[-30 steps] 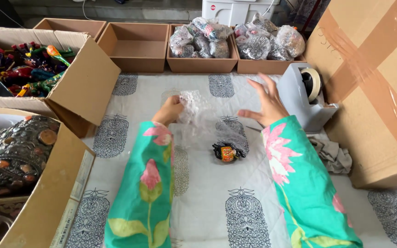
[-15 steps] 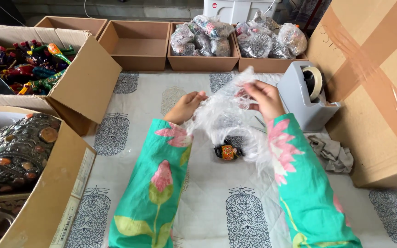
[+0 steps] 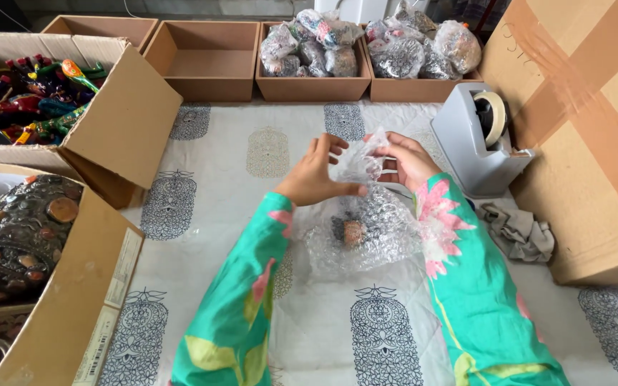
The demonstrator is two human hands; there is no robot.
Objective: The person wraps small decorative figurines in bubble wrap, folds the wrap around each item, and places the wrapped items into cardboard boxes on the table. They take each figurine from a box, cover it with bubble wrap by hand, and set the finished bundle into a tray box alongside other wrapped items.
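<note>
The left hand (image 3: 316,175) and right hand (image 3: 409,161) both pinch the bubble wrap (image 3: 370,221) around a small toy (image 3: 348,232). Two back trays (image 3: 312,89) hold wrapped bundles (image 3: 309,46). The big cardboard box (image 3: 119,118) holds bright painted toys (image 3: 33,100).

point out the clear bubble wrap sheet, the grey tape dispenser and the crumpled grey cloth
clear bubble wrap sheet (image 3: 384,232), head view, on its lower bulge
grey tape dispenser (image 3: 466,146), head view, on its side wall
crumpled grey cloth (image 3: 520,232), head view, on its middle folds
</note>
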